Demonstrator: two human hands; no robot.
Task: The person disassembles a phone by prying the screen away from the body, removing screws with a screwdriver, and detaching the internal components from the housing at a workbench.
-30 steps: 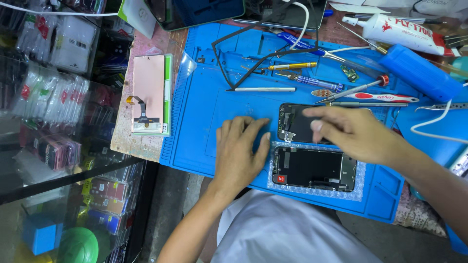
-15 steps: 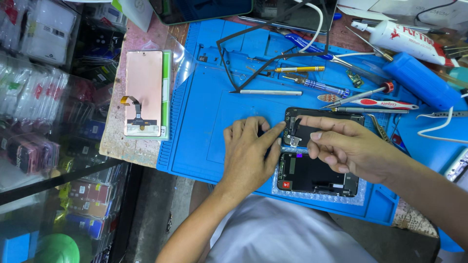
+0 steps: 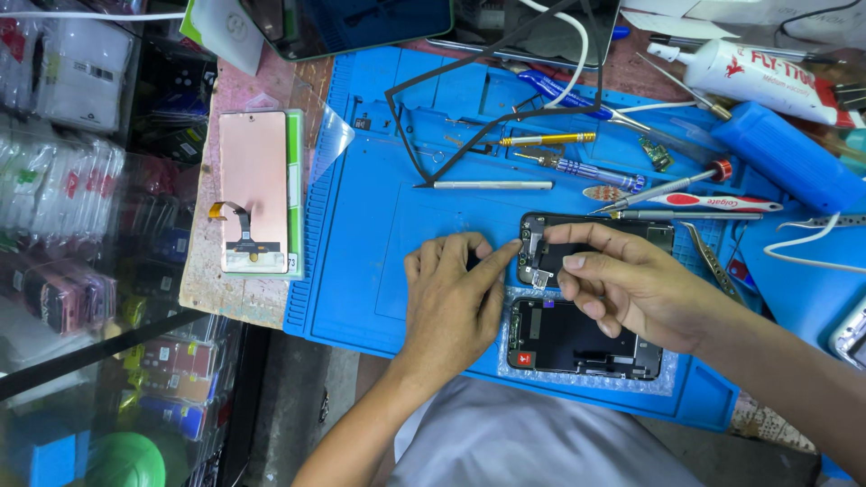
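Observation:
On a blue work mat (image 3: 379,234) lies an opened black phone body (image 3: 582,341) on a strip of bubble wrap. Its black screen panel (image 3: 541,248) stands folded up just behind it. My left hand (image 3: 451,298) rests on the mat, its index finger pressing the panel's left edge. My right hand (image 3: 622,280) lies across the panel from the right, fingers touching its inner face near a small metal part (image 3: 539,278).
A spare display with a flex cable (image 3: 254,203) lies on the pink bench at the left. Screwdrivers (image 3: 541,140), a metal rod (image 3: 492,185), tweezers (image 3: 713,261), a toothbrush (image 3: 713,203), a glue tube (image 3: 767,72) and a black frame gasket (image 3: 505,99) lie behind. A glass counter edge runs at the left.
The camera has drawn closer. My left index finger has stretched to the panel's edge, and my right hand has shifted slightly lower over the panel.

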